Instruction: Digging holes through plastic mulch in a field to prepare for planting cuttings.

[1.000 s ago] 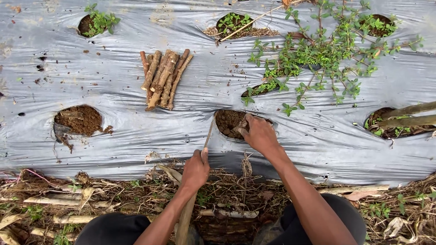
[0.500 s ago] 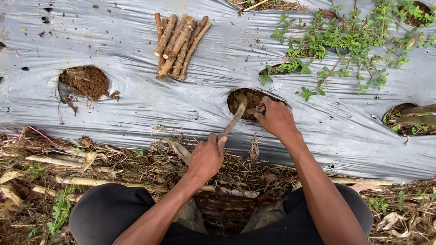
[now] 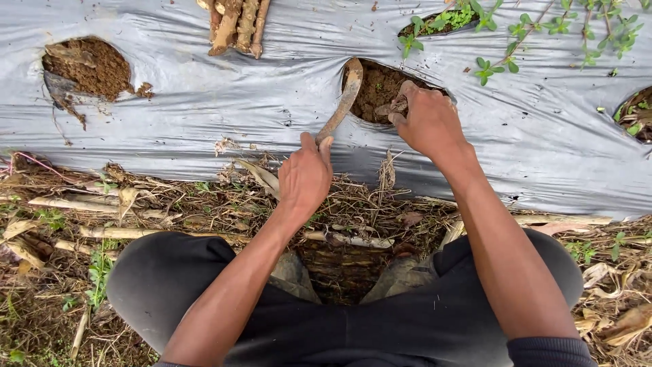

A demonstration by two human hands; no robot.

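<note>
Squatting at the edge of a raised bed, the person is working with both hands at one planting hole (image 3: 377, 85) cut in the grey plastic sheet (image 3: 204, 115) that is covering the bed. This hole is holding dark brown soil. The left hand (image 3: 305, 177) is closing its grip tight around the handle of a curved knife (image 3: 343, 98), and the rusty blade is reaching up to the left rim of the hole. The right hand (image 3: 428, 122) is resting at the right side of the same hole, with the fingers bent down on a small brownish piece in the soil; I cannot tell if the grip is really holding it or only pressing on it.

Another hole (image 3: 85, 68) at the upper left is also holding bare brown soil, and a little soil is lying on the sheet just beside it. A further hole (image 3: 441, 24) at the top is holding small green plants. A bundle of short brown stem cuttings (image 3: 234, 24) is lying on the sheet at the top, between the two soil holes. Dry straw and stalks (image 3: 136, 211) are covering the ground near the person's knees.
</note>
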